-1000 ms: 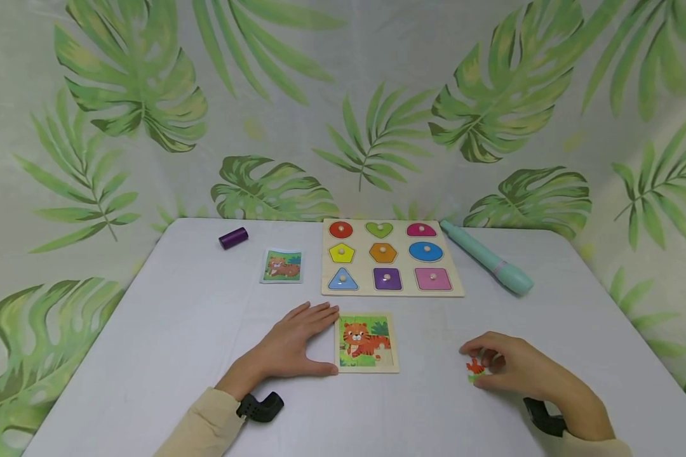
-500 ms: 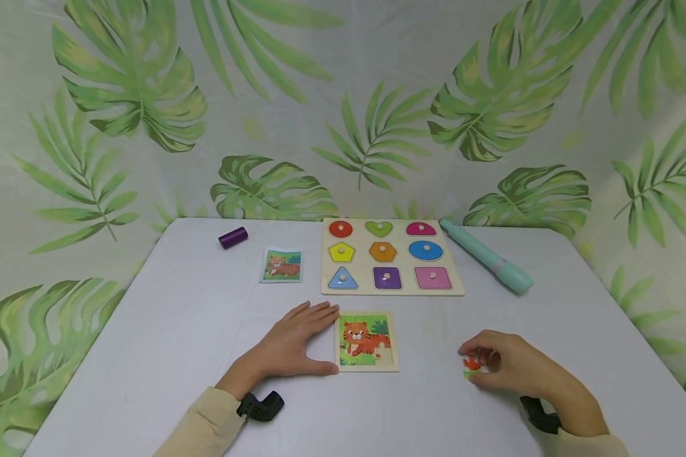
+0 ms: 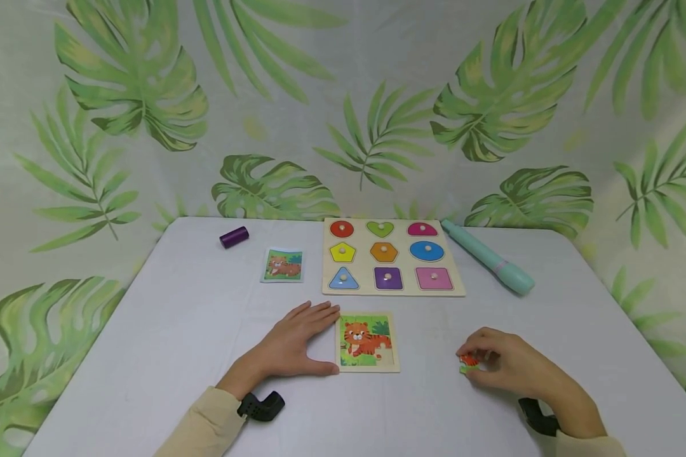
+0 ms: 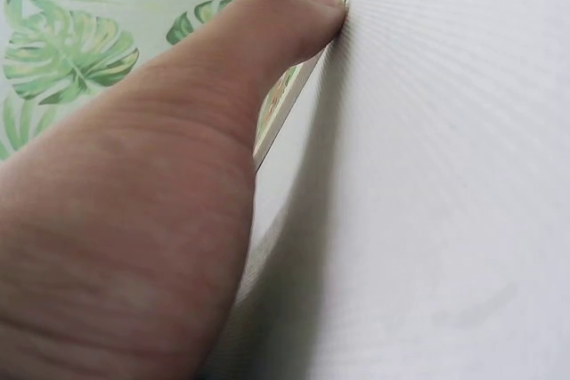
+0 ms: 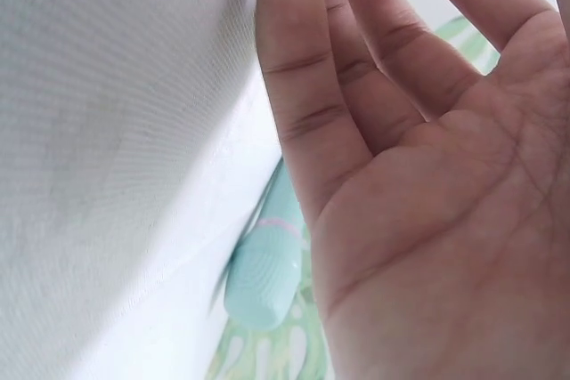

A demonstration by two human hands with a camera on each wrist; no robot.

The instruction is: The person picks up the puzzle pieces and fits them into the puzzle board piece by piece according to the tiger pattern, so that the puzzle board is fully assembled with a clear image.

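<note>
A small tiger jigsaw puzzle in a pale wooden tray [image 3: 396,343] lies flat at the middle of the table, with bare wood showing at its lower right. My left hand [image 3: 294,346] rests at its left side, fingers extended and the fingertips and thumb tip at the tray's edge. In the left wrist view the thumb [image 4: 303,24] reaches along that edge. Off to the right, my right hand [image 3: 509,358] pinches a red and green puzzle piece [image 3: 468,363] between thumb and fingers. The piece is hidden in the right wrist view, where the palm and fingers [image 5: 307,113] show.
Behind the tray lies a wooden shape board [image 3: 363,270] with colourful knobbed pieces. A mint-green microphone-shaped tool [image 3: 491,260] lies to its right. A tiger picture card [image 3: 282,265] and a purple cylinder [image 3: 234,237] are at the back left. Leaf-patterned cloth hangs behind the white table.
My right hand has moved slightly left with the puzzle piece, which has turned in its fingers. The left hand and the tray have stayed put.
</note>
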